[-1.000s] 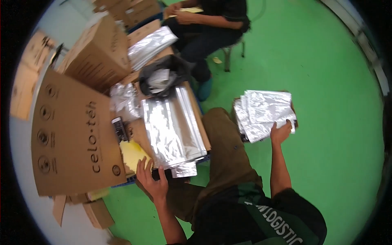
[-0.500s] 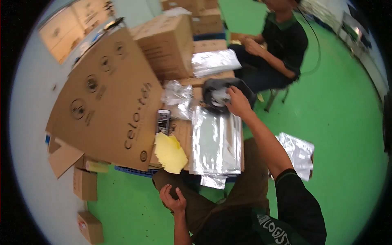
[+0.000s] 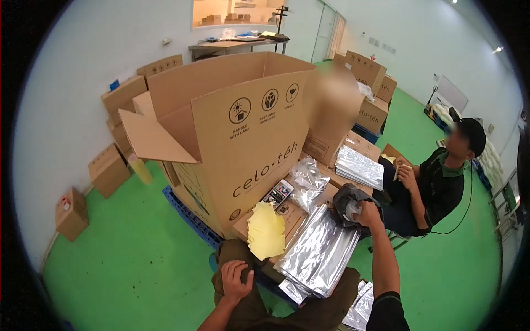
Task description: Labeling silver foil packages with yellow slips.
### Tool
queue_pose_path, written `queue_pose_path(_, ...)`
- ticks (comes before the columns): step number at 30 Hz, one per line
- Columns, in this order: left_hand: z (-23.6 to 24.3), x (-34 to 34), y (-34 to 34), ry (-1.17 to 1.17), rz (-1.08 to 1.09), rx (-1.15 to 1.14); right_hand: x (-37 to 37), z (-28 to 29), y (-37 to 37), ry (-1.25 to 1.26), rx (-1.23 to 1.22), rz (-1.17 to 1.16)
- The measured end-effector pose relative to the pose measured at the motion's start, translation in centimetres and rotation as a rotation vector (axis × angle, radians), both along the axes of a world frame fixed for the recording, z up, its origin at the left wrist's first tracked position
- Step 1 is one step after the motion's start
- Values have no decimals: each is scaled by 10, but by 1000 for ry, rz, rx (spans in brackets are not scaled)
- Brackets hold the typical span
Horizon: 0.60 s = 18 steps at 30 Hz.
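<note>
My left hand [image 3: 235, 280] rests on my knee, fingers apart and open. My right hand [image 3: 365, 214] reaches into a dark plastic bag [image 3: 346, 197], its fingers closed on a pale crumpled thing that I cannot make out. Below the bag lies a stack of silver foil sheets [image 3: 320, 248], with more [image 3: 361, 303] low by my right leg. Left of the stack are torn yellow papers [image 3: 265, 231], a phone [image 3: 279, 192] and crumpled clear plastic [image 3: 307, 182]. Another foil pile [image 3: 359, 165] lies farther back.
A large open carton [image 3: 237, 176] stands at left on a blue pallet [image 3: 190, 218], with smaller boxes [image 3: 107, 168] along the wall. A co-worker [image 3: 441, 187] sits at right, holding something. A steel table [image 3: 237, 45] and stacked cartons [image 3: 364, 83] are behind.
My right hand has left the foil pile at the right and moved into the dark bag. My left hand has dropped from the yellow papers to my knee. The view has tilted up.
</note>
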<state>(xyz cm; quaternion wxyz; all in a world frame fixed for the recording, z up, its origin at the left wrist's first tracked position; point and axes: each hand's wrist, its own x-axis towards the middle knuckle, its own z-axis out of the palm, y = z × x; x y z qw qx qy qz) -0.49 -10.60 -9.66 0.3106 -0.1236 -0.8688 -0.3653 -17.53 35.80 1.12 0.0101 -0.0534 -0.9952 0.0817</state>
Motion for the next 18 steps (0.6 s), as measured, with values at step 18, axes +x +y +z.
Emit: queue_pose_path(18, 1, -10, 12, -37, -3, 50, -21, 6, -18, -94, 491, 178)
